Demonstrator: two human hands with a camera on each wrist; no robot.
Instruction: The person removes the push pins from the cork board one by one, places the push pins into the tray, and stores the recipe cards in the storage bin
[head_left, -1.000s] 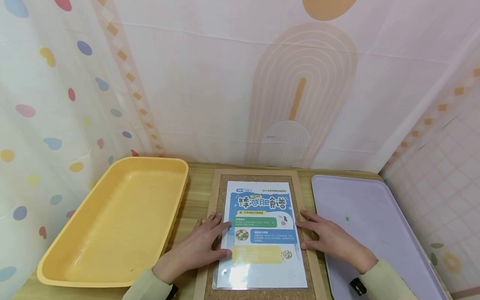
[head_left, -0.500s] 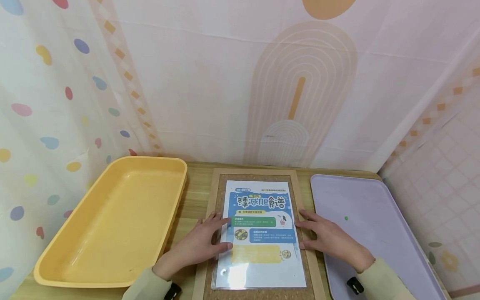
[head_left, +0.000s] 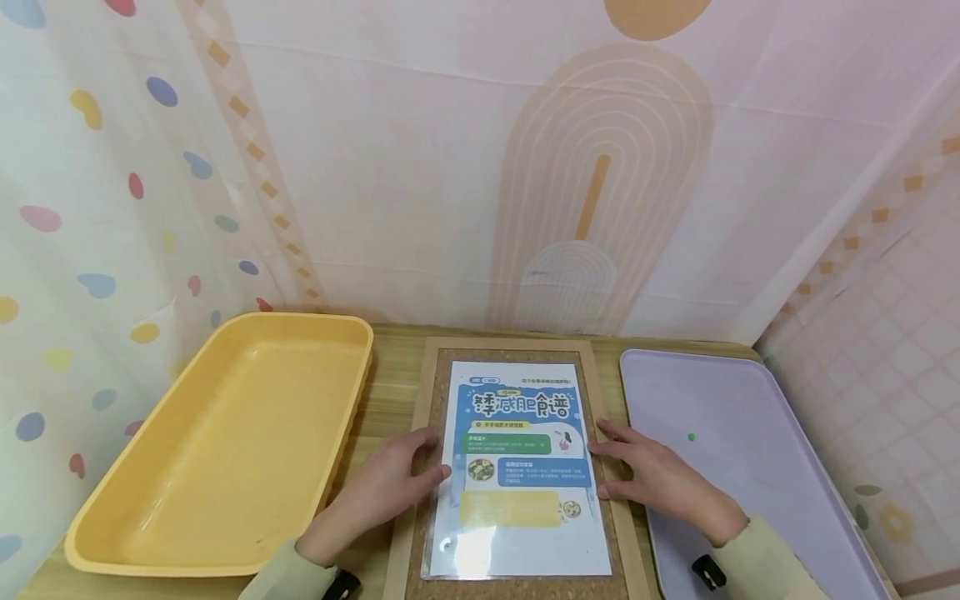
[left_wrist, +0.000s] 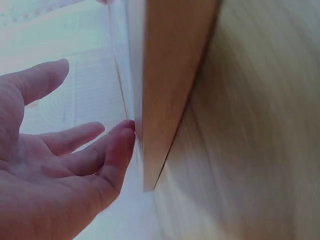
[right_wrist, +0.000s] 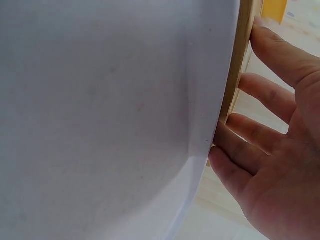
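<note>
2 hands flat on a framed cork board [head_left: 517,467] at the centre of the wooden worktop [head_left: 386,392], between a yellow tray [head_left: 225,450] on the left and a lilac tray [head_left: 750,458] on the right. Left hand [head_left: 382,492]: fingers straight and relaxed, tips resting at the left edge of the laminated sheet [head_left: 517,467] lying on the cork; grip apart, nothing clasped. Left wrist view: left-hand fingertips [left_wrist: 122,137] touching the glossy sheet edge [left_wrist: 125,75] beside the wooden frame [left_wrist: 170,85], somewhat blurred. Right hand [head_left: 660,483]: fingers extended over the right rail of the frame, tips at the right edge of the sheet; grip likewise apart, pressing rather than pinching. Right wrist view: right-hand fingers [right_wrist: 260,135] against the frame rail [right_wrist: 240,60], with the pale lilac tray wall [right_wrist: 110,115] filling the foreground. 1 small green dot [head_left: 691,437] on the lilac tray floor, well apart from both hands. Patterned curtains [head_left: 112,183] behind and at both sides. Handling judgement: sheet light, thin, flexible and slick from its glossy film, hence prone to sliding on the cork and hard to lift from flat; best taken by a thumb-and-finger pinch at a raised edge or corner, or steadied by flat pressure at 2 opposite edges. Board stiff and heavier, best taken by its wooden rails.
</note>
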